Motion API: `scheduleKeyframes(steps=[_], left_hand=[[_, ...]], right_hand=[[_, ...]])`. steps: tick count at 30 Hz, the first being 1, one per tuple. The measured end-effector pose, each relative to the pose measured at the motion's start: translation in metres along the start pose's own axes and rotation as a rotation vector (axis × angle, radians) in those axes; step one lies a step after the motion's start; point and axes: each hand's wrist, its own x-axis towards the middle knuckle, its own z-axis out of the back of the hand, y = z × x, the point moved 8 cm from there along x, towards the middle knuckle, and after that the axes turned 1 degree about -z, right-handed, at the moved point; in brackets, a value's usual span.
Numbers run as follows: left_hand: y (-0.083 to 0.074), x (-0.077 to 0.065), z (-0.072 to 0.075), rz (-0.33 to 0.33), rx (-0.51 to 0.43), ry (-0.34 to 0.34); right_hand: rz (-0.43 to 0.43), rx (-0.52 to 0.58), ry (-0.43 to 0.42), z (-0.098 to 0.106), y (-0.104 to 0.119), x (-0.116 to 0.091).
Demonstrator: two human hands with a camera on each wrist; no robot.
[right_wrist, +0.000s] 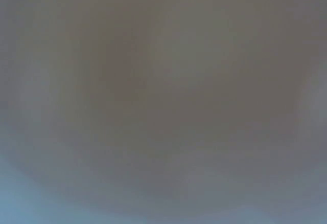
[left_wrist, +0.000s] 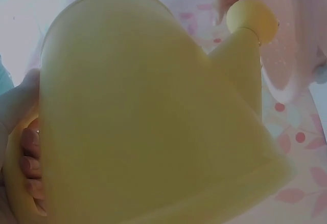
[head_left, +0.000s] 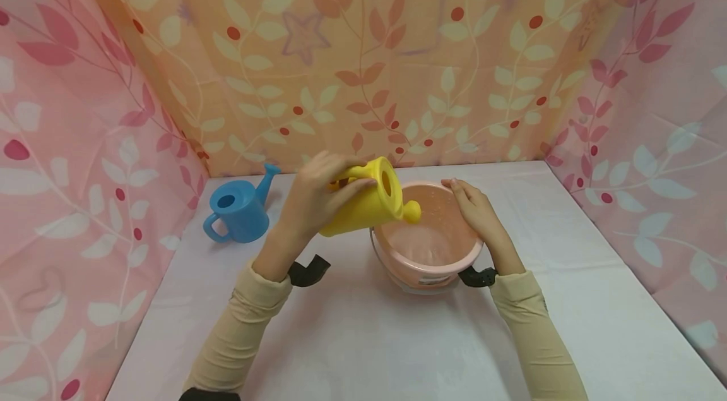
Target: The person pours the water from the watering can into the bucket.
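Observation:
A yellow watering can (head_left: 363, 208) is tipped to the right in my left hand (head_left: 318, 199), its round spout head over a pink bucket (head_left: 434, 269). In the left wrist view the can's body (left_wrist: 133, 106) fills most of the picture, and curled fingers (left_wrist: 31, 162) go through its handle. My right hand (head_left: 479, 215) holds the bucket's right rim. Drops and a wet sheen show inside the bucket. The right wrist view is a close brown-grey blur.
A blue watering can (head_left: 241, 211) stands upright on the white tabletop (head_left: 363, 338), back left. Patterned cloth walls (head_left: 352, 60) rise behind and on both sides. The bucket's thin wire handle (head_left: 372, 243) hangs at its left side.

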Motion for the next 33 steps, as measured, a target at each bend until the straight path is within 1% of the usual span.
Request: scheduleKeyframes(steps=[6, 13, 20, 28, 30, 33], left_hand=[[0.01, -0.01, 0.004, 0.038, 0.005, -0.024], [0.022, -0.024, 0.011, 0.076, -0.001, -0.084], [0.03, -0.034, 0.019, 0.122, 0.047, -0.136], [0.035, -0.045, 0.026, 0.131, 0.013, -0.195], [0.037, -0.047, 0.027, 0.143, 0.004, -0.208], [0.041, -0.053, 0.028, 0.182, -0.009, -0.217]], right_hand=[[0.0, 0.005, 0.003, -0.001, 0.0, -0.001], [0.016, 0.004, 0.004, -0.002, 0.001, -0.003], [0.009, 0.003, -0.001, -0.001, 0.0, -0.003], [0.006, 0.009, -0.009, 0.0, 0.0, -0.002], [0.005, 0.011, -0.011, 0.0, 0.0, -0.002], [0.005, 0.017, -0.012, 0.0, 0.0, -0.001]])
